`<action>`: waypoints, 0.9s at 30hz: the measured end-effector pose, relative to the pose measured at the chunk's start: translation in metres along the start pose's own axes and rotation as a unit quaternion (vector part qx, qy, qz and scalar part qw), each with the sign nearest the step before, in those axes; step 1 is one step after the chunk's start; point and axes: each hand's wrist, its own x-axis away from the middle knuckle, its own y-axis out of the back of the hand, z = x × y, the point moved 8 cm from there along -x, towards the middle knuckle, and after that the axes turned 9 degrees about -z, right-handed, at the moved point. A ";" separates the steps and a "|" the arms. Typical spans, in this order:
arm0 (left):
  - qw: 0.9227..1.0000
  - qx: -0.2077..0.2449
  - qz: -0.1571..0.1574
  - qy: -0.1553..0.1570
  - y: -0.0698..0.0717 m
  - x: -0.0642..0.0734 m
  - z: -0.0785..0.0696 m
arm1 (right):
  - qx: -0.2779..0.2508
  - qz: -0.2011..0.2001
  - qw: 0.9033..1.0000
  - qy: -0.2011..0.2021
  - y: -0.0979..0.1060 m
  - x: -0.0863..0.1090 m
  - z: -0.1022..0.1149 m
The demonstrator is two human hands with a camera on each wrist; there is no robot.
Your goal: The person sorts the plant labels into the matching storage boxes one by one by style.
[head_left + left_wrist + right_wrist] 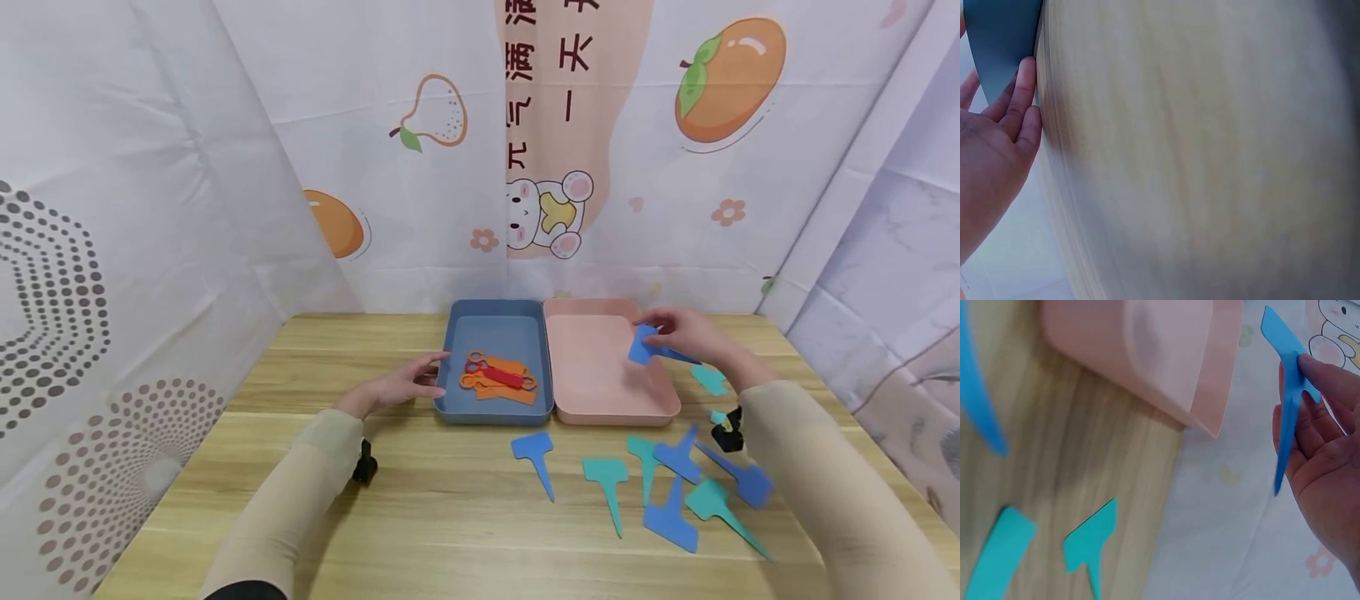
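My right hand pinches a blue T-shaped plant label between thumb and fingers, above the right side of the pink tray. In the right wrist view the label hangs with its pointed stem downward, apart from the tray wall. My left hand rests its fingers against the left side of the blue-grey tray. Those fingers lie fairly straight along the tray's outer wall in the left wrist view. Orange pieces with ring ends and a red piece lie in the blue-grey tray.
On the wooden table, several blue labels and teal labels lie scattered before the pink tray. Another teal label is right of it, under my right forearm. A printed curtain hangs behind the trays.
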 end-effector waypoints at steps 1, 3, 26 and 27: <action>1.000 0.000 0.000 0.002 0.000 0.000 0.001 | 0.001 0.005 1.000 0.001 -0.002 -0.004 0.002; 1.000 0.002 -0.001 0.007 -0.001 -0.001 0.002 | 0.008 0.011 1.000 0.001 -0.007 -0.011 0.006; 1.000 0.014 0.002 0.015 -0.001 0.002 -0.001 | 0.035 0.090 0.992 0.075 -0.091 -0.047 0.033; 1.000 0.012 0.001 0.016 -0.001 0.002 -0.001 | 0.027 0.098 0.992 0.071 -0.094 -0.047 0.032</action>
